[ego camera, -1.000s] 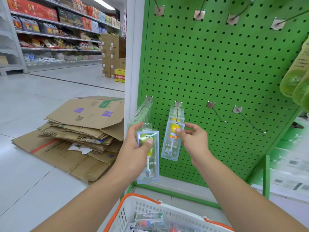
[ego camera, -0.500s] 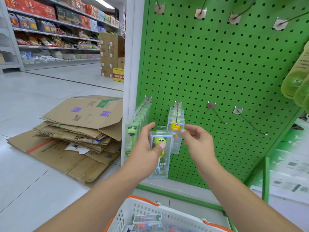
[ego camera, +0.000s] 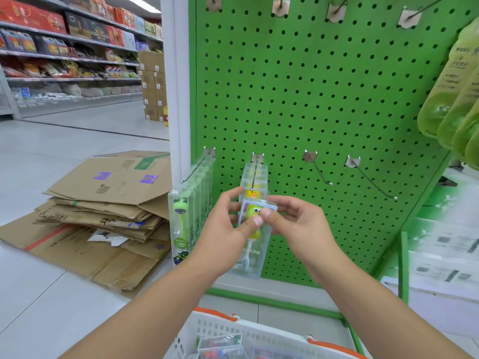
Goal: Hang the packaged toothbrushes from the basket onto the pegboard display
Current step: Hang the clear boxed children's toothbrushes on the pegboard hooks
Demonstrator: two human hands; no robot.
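Note:
A clear packaged toothbrush [ego camera: 252, 251] with a green frog top is held upright in front of the green pegboard [ego camera: 311, 99]. My left hand [ego camera: 228, 229] grips its left side and my right hand [ego camera: 293, 224] pinches its top right. Just behind it, packages with a yellow figure [ego camera: 255, 177] hang on the second hook. A row of green toothbrush packages [ego camera: 181, 224] fills the leftmost hook. The white basket [ego camera: 248, 332] with orange handles sits at the bottom and holds more packages.
Two bare hooks [ego camera: 320, 172] [ego camera: 373, 180] stick out to the right of the filled ones. Green pouches [ego camera: 456, 86] hang at the far right. Flattened cardboard [ego camera: 103, 208] lies on the floor at left. Stocked shelves line the aisle behind.
My left hand carried the frog package rightward, in front of the second hook's packages. My right hand left the hanging yellow package and took hold of the frog package's top.

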